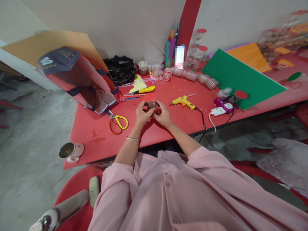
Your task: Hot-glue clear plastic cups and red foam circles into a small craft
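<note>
Both my hands are together over the red table near its front edge. My left hand [142, 115] and my right hand [164, 115] grip a small clear plastic cup [151, 105] from either side, thumbs toward me. Something brownish shows through its wall. A red piece [149, 96] appears just beyond the cup; whether it is joined to it I cannot tell. To the right lies a yellow glue gun [182, 101], its nozzle pointing left. Scissors [118, 124] with a red and a yellow handle rest to the left. A yellow utility knife [145, 90] lies behind my hands.
A mug [75, 151] stands at the left front corner. Behind are a large bag [84, 77], a black plastic bag [121, 69], nested clear cups [187, 74] and a phone [180, 57]. Right are a green board [240, 77] and a purple power strip [225, 104] with cables.
</note>
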Demonstrator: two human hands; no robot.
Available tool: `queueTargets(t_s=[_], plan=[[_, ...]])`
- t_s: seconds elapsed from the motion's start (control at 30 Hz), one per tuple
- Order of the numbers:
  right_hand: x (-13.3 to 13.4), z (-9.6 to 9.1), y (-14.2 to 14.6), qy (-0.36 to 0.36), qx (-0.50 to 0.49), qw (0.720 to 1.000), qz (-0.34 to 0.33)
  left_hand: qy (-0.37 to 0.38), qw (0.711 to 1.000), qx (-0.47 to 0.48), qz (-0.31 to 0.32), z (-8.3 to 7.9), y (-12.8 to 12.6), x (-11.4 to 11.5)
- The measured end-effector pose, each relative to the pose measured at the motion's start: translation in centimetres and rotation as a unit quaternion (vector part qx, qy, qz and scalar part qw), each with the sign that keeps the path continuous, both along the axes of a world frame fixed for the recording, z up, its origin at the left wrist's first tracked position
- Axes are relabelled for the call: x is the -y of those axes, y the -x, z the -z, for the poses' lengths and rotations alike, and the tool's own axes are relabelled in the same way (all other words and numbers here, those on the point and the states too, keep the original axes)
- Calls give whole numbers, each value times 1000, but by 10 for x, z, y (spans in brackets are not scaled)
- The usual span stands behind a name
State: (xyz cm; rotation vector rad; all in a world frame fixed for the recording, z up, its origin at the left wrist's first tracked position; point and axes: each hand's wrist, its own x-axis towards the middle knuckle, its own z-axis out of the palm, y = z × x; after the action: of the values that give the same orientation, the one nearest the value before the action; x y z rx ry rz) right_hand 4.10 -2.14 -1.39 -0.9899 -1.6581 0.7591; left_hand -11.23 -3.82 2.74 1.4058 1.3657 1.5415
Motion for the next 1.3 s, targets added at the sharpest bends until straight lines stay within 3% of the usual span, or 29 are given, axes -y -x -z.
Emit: queueTargets(t_s=[0.2,0.33,0.43,0.67,0.9,1.0,1.3], plan=[[-4,5,0,-22,-6,1000,8,7,1000,-1,22,6,1,-2],[-3,5,-1,-6,-12,1000,8,-2,998,55,42,7,4,-2],[-3,5,-1,6,-13,1000,3,-26,995,95,22,6,10,-3],[-1,5,-1,38,-18,998,-42,-39,990,128,37,4,20,-5],[5,-8,-2,53,-24,994,-89,12,991,131,3,-7,14,0],[8,-17,-1,51,-31,993,-100,12,991,133,17,-10,12,2],[8,-19,-2,18,-44,996,-79,-36,989,121,78,8,19,-7]])
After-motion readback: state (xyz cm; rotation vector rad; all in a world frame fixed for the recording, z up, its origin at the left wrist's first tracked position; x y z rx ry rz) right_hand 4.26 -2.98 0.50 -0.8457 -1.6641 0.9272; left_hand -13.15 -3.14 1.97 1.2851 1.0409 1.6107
